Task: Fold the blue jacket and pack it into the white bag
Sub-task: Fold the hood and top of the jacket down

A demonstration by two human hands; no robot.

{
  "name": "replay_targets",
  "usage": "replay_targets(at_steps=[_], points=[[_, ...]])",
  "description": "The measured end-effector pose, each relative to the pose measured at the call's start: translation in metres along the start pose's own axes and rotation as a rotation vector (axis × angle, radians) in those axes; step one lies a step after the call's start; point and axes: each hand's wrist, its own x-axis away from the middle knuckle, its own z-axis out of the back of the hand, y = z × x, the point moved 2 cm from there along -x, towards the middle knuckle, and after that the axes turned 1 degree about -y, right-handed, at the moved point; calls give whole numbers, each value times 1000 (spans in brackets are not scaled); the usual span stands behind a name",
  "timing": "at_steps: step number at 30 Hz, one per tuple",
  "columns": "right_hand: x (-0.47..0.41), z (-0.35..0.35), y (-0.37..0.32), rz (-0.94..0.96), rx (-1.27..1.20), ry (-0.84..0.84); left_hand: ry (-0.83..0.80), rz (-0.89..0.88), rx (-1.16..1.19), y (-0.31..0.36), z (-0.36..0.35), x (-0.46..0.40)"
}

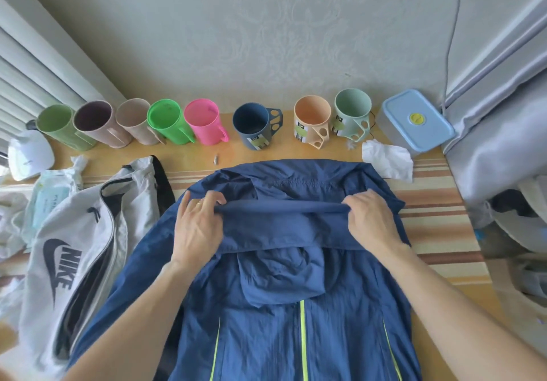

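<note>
Both hands grip a raised fold of the blue jacket at frame centre: left hand and right hand curled around it. The jacket apparently lies lengthwise, top to bottom; white bag beside it, lower left.

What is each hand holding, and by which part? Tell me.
Both hands grip the blue jacket along one raised fold of cloth: the left hand pinches its left end, the right hand its right end.

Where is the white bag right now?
In the head view, the white bag lies on the table's left side, unzipped, right beside the blue jacket and the left hand.
</note>
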Motion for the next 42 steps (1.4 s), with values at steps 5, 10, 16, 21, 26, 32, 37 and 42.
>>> replay_targets(at_steps=[5, 10, 16, 21, 26, 32, 37, 42], points=[[-48, 32, 11, -110, -95, -148, -42, 69, 155, -5, 22, -15], [-48, 21, 3, -27, 85, 151, -22, 22, -276, -6, 1, -19], [18, -31, -26, 291, -47, 100, -211, -202, -407, 18, -39, 8], [14, -65, 9, 155, 177, -257, -304, 24, -396, -9, -44, 22], [34, -44, -37, 206, 9, -186, -127, 1, -447, -26, 24, 53], [104, -30, -195, 328, -408, -309, -144, 359, -420, -79, 110, 112], [167, -42, -306, 241, -669, -491, -257, 525, -218, -113, 133, 167], [180, -53, -351, 68, -749, -501, -75, 487, -71, -122, 144, 178]])
